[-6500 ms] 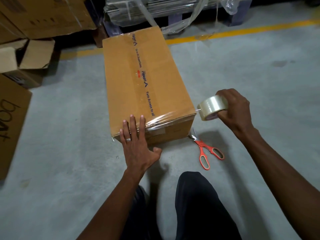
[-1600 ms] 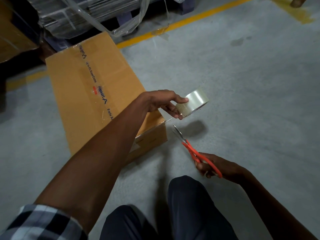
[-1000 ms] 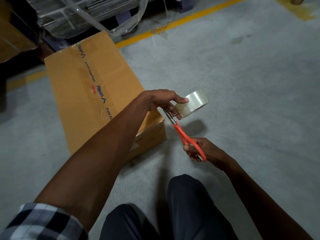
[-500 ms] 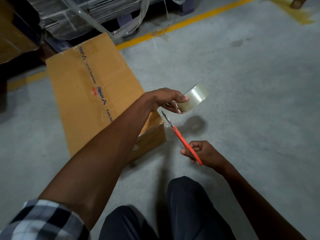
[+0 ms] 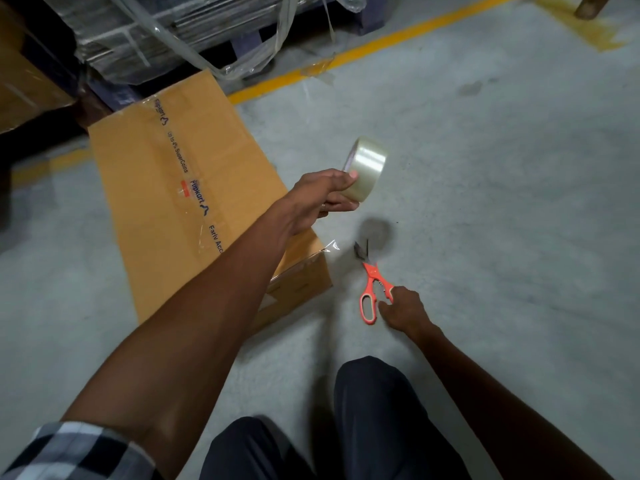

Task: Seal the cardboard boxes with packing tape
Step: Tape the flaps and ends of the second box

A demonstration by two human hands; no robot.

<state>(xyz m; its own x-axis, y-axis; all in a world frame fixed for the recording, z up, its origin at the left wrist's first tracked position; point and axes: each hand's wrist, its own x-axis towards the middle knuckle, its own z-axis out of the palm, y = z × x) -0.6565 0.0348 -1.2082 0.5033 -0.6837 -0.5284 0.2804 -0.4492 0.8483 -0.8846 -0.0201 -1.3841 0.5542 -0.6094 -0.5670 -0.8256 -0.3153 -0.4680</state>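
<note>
Tape roll gripped in left hand, off the box corner; right hand grasping scissors — loose tape tail to be pressed flat over the box edge.

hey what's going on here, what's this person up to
A person is taping a cardboard box shut on a concrete floor. The left hand holds a roll of clear tape above the box's near corner. The right hand touches orange-handled scissors beside the box. A loose tape end sticks out at that corner.
</note>
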